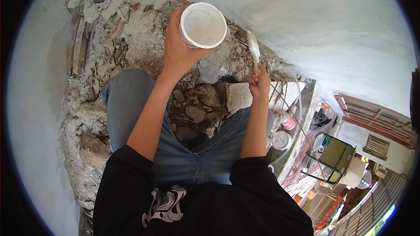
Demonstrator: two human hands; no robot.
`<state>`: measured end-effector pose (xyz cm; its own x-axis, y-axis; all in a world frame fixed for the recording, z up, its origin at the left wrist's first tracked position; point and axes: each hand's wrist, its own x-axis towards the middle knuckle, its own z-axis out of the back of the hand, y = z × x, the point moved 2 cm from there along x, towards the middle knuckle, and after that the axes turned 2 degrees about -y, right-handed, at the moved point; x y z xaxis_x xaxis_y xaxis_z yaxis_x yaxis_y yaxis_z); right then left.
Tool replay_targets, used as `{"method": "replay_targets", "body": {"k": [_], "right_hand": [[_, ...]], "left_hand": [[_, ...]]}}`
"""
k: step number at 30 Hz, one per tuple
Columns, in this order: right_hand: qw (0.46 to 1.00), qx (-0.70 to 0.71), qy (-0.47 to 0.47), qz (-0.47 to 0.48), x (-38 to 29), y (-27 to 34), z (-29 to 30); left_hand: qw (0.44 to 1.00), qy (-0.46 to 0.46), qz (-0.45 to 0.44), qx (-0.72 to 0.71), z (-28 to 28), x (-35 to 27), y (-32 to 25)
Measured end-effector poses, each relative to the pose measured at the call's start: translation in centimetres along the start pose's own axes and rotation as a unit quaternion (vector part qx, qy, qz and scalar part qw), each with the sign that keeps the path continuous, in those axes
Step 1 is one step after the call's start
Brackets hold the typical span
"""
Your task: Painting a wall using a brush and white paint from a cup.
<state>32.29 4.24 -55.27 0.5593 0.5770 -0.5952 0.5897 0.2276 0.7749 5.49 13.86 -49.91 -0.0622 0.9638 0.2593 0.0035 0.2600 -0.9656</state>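
My left hand grips a round plastic tub from its left side and underneath. Whitish paint or a similar coating shows inside it, and the rim is smeared white. To the right, my right hand holds a flat paintbrush by its handle. Its bristles point up and away from me, close to the pale wall in the picture; whether they touch it I cannot tell. White coating covers the brush's ferrule and part of its handle. Below both hands, broken rubble lies between my knees.
Rubble and concrete chunks line the wall's foot. By my right knee lie a pale slab, a lidded tub and a bottle with a pink label. A clear hose and thin rods curve past. Farther right stands a green-framed chair.
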Motion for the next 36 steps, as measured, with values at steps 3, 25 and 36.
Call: {"method": "replay_targets", "body": {"k": [3, 25, 36], "right_hand": [[0.999, -0.012, -0.031, 0.003, 1.9, -0.7, -0.2], [0.997, -0.021, -0.069, 0.01, 3.3, -1.3, -2.8], [0.996, -0.018, -0.088, 0.009, 2.9, -0.9, -2.4]], "left_hand": [[1.0, 0.001, -0.015, 0.0, -0.1, 0.1, 0.0], [1.0, 0.007, -0.012, 0.009, 0.1, 0.1, -0.1], [1.0, 0.012, -0.004, -0.001, -0.2, 0.0, 0.1]]}}
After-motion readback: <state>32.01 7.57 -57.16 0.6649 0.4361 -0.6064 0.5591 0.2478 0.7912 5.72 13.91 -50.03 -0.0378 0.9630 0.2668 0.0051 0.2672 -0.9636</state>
